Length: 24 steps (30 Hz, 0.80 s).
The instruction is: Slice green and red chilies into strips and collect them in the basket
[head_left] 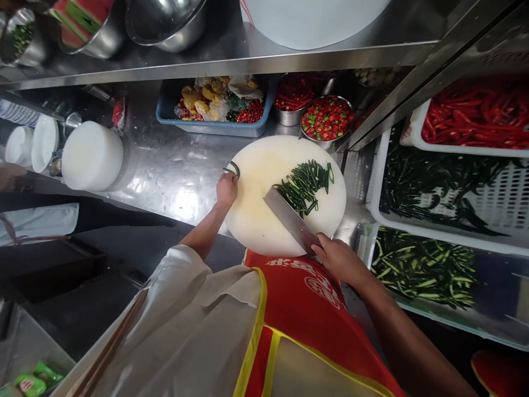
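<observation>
Steel cleaver (291, 221), round white board (256, 220), slivered green peppers (298, 190)

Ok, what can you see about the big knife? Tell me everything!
The knife has a broad, flat, grey blade that looks like metal, with a squarish far end. The right hand grips it, mostly hiding the handle. The blade slants over the round white board, close beside the cut green strips; whether it touches the board is unclear.

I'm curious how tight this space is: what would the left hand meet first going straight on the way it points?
Probably the blue tub, though the left hand might brush the cutting board first; its height is hard to judge.
</observation>
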### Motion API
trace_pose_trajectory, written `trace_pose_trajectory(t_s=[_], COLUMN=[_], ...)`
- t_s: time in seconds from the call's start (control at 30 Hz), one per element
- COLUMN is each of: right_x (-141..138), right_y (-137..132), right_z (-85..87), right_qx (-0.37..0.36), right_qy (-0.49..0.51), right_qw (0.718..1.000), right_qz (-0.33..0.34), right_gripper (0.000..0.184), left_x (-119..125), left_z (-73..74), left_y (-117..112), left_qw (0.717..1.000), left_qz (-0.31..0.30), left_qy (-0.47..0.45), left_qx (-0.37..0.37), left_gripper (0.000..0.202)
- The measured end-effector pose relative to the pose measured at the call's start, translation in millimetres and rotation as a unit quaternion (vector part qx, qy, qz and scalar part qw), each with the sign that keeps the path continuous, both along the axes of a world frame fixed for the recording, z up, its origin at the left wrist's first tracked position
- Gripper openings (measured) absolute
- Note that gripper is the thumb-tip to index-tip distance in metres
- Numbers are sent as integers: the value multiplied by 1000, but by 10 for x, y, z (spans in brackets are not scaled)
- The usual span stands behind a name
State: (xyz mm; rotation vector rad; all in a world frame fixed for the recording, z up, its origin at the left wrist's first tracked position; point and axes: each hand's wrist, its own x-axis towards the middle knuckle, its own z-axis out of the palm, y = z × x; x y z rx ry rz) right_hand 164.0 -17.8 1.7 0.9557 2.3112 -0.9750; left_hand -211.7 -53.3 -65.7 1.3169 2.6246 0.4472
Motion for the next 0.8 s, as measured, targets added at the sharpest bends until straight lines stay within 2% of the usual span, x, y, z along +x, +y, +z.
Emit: trace_pose_trajectory(t_s=[0.1, 0.17, 0.23, 0.37, 0.47, 0.63, 0.8], right_x=[1, 2, 1, -13, -35, -83, -95], right_y=[-2, -4, -5, 2, 6, -32, -101], right_z=[3, 11, 25, 60, 87, 146, 216], right_qx=[-4, -8, -10, -3, 9, 17, 23], right_qy=[1, -3, -13, -35, -39, -21, -18], right_qw=[1000, 1000, 999, 997, 996, 998, 999], right_qz=[-12, -23, -39, -67, -76, -55, -19], right_gripper=[21, 22, 22, 24, 24, 24, 22], left_x=[90, 164, 224, 301, 390, 698, 949], left_z=[25, 41, 52, 49, 19, -37, -18], left_y=[-52, -112, -163, -179, -186, -344, -444], left_qw=[998, 990, 982, 973, 962, 937, 935], left_qz=[-65, -130, -169, -201, -252, -339, -348], left_qy=[-25, -59, -85, -106, -106, -80, -67], left_qx=[2, 5, 19, 42, 29, 22, 19], left_gripper=[10, 10, 11, 20, 17, 25, 24])
